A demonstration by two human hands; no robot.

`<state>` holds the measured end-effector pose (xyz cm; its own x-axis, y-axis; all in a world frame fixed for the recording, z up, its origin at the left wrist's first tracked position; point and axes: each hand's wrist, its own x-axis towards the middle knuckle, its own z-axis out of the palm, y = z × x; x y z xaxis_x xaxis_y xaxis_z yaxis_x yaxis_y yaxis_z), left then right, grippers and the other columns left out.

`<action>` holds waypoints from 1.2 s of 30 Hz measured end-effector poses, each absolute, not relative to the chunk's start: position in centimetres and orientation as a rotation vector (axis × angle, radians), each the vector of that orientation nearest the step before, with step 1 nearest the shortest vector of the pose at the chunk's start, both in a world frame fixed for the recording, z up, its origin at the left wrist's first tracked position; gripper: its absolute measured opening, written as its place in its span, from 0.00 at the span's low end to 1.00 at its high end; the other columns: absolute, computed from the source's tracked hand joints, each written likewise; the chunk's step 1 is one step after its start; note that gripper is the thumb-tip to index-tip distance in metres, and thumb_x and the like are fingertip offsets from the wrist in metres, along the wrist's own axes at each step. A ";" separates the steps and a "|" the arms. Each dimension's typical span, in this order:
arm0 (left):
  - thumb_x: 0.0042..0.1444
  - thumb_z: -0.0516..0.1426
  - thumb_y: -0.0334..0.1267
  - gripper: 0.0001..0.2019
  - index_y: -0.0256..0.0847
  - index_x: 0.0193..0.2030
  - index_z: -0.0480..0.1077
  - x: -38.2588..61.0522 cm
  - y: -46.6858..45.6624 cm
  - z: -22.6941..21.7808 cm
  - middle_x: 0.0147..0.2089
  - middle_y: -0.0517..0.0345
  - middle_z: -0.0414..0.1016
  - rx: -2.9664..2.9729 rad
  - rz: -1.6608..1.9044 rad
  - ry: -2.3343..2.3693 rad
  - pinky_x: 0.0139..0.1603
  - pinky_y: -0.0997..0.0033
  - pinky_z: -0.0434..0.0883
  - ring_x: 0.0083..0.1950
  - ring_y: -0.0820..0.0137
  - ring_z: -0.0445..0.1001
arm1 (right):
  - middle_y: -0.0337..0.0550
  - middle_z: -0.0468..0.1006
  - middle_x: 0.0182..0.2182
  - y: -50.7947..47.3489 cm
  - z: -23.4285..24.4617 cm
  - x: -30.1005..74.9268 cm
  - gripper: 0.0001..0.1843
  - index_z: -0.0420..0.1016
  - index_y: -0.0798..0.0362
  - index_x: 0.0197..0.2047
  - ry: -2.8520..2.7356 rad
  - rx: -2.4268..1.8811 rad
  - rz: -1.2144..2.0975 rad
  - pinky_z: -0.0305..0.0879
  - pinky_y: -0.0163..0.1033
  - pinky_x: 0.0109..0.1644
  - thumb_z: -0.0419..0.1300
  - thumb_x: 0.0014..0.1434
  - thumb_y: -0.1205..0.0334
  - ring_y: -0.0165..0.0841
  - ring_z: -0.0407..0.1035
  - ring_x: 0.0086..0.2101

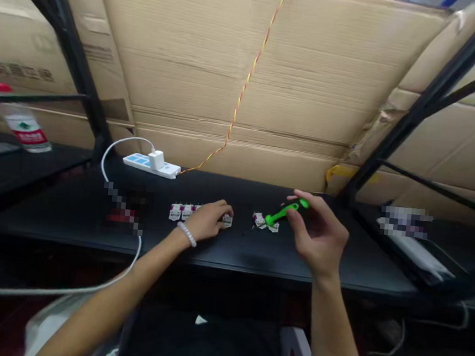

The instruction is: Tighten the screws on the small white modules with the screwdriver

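Note:
My right hand (319, 235) holds a green-handled tool (286, 211) by its upper end, its tip down on a small white and purple part (261, 220) on the black table (235, 252). My left hand (209, 220), with a bead bracelet on the wrist, rests on the table over a row of similar small parts (181, 212). One such part (227, 220) lies at its fingertips; whether the fingers grip any part is hidden.
A white power strip (147, 164) with a charger and a white cable (109, 167) lies at the back left. A water bottle (21, 123) stands far left. Cardboard sheets (270, 92) and black frame bars (413, 116) back the table. A red-yellow wire (245, 84) hangs down.

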<state>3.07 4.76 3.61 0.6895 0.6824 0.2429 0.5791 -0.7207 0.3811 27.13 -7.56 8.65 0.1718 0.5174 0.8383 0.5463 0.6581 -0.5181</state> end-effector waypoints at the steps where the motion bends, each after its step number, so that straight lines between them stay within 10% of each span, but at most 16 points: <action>1: 0.58 0.64 0.24 0.15 0.43 0.50 0.78 2.9 5.1 3.8 0.56 0.52 0.80 2.638 0.523 1.012 0.62 0.59 0.77 0.56 0.57 0.82 | 0.45 0.85 0.46 -7.7 8.5 27.4 0.18 0.83 0.44 0.60 -1.457 -0.947 -0.022 0.82 0.46 0.48 0.69 0.67 0.61 0.40 0.82 0.44; 15: 0.60 0.63 0.28 0.18 0.42 0.56 0.78 0.2 6.0 3.0 0.64 0.46 0.76 2.617 0.591 1.023 0.73 0.52 0.72 0.64 0.55 0.79 | 0.43 0.85 0.46 -8.1 8.7 27.8 0.19 0.83 0.44 0.60 -1.474 -0.939 -0.023 0.81 0.43 0.49 0.70 0.67 0.64 0.37 0.82 0.43; 21: 0.66 0.65 0.54 0.39 0.55 0.80 0.59 -3.1 4.3 3.9 0.85 0.41 0.51 2.538 0.254 1.590 0.76 0.16 0.51 0.86 0.36 0.42 | 0.43 0.85 0.46 -8.2 8.9 28.2 0.19 0.83 0.44 0.60 -1.468 -0.931 -0.027 0.82 0.43 0.49 0.70 0.66 0.64 0.38 0.81 0.44; 24: 0.68 0.61 0.60 0.42 0.57 0.84 0.51 -3.4 2.5 3.9 0.88 0.43 0.40 2.461 0.166 1.786 0.75 0.15 0.51 0.87 0.35 0.33 | 0.44 0.85 0.45 -8.1 8.9 28.4 0.19 0.83 0.45 0.59 -1.464 -0.926 -0.032 0.82 0.43 0.48 0.70 0.66 0.64 0.38 0.81 0.43; 36: 0.65 0.54 0.74 0.43 0.66 0.82 0.53 0.6 0.4 2.0 0.87 0.48 0.42 2.498 0.122 1.794 0.73 0.10 0.48 0.86 0.29 0.35 | 0.44 0.86 0.45 -8.4 9.0 28.9 0.19 0.83 0.43 0.59 -1.445 -0.939 -0.035 0.82 0.44 0.48 0.70 0.66 0.63 0.38 0.82 0.43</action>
